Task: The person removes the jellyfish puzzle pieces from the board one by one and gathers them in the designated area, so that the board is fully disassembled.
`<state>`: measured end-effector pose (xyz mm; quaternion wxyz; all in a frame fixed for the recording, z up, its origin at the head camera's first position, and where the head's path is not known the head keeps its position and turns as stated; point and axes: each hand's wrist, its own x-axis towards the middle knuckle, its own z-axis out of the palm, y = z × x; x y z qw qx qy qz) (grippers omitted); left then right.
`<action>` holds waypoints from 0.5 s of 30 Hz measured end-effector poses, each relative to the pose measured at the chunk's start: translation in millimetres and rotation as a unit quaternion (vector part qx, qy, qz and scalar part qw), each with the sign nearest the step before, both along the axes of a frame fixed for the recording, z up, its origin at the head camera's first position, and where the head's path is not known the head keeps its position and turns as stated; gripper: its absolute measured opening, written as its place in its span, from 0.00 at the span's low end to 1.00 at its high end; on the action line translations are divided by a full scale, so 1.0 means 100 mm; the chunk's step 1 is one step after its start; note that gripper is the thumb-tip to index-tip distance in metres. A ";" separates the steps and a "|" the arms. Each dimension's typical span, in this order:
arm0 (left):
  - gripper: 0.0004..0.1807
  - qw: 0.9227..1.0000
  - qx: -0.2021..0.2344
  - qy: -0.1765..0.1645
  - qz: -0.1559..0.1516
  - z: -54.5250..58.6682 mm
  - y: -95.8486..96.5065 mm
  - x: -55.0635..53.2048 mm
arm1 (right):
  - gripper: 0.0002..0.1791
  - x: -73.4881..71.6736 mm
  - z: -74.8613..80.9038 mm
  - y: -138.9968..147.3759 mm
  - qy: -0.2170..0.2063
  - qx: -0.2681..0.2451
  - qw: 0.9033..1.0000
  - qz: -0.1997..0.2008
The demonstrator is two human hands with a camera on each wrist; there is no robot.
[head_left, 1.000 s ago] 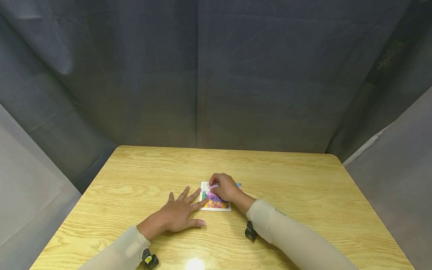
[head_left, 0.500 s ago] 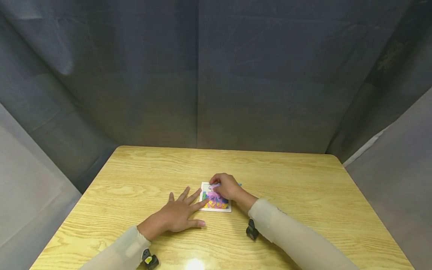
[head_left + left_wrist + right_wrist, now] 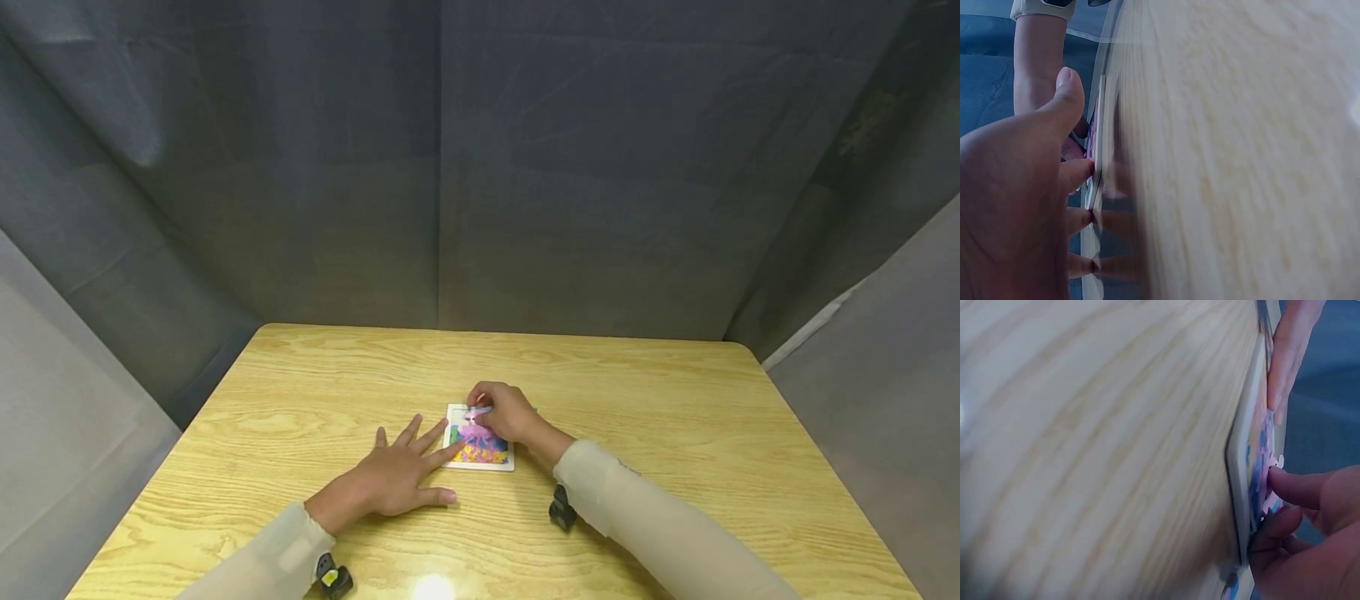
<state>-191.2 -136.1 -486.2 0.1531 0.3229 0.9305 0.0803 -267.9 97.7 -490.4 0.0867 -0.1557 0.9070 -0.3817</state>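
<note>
A small jigsaw puzzle in a white frame lies flat near the middle of the wooden table. Yellow and pink shapes fill its near part, while a pale area shows at its far left. My left hand rests with spread fingers at the frame's left side, its index finger touching the puzzle. Above the far part of the puzzle, my right hand pinches a pink puzzle piece between thumb and fingers. In the right wrist view, the fingers partly hide this puzzle piece.
A small blue-and-pink piece lies on the table just beyond the frame's right edge, mostly hidden behind the right hand in the head view. Dark curtains hang behind the table, with pale panels at both sides.
My right hand has shifted slightly right and away from me, and the pink piece has tilted a little in its fingers. The left hand has stayed still.
</note>
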 end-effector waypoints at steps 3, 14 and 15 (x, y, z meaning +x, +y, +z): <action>0.46 1.000 -0.002 0.001 0.000 0.01 0.00 0.00 | 0.11 0.00 0.00 0.01 0.002 0.000 1.000 -0.006; 0.45 1.000 0.009 0.005 -0.002 0.00 0.01 0.00 | 0.08 -0.03 0.00 0.07 0.003 -0.007 1.000 -0.003; 0.45 1.000 0.010 0.008 0.000 0.00 0.03 0.00 | 0.08 -0.03 0.00 0.08 -0.003 -0.009 1.000 -0.004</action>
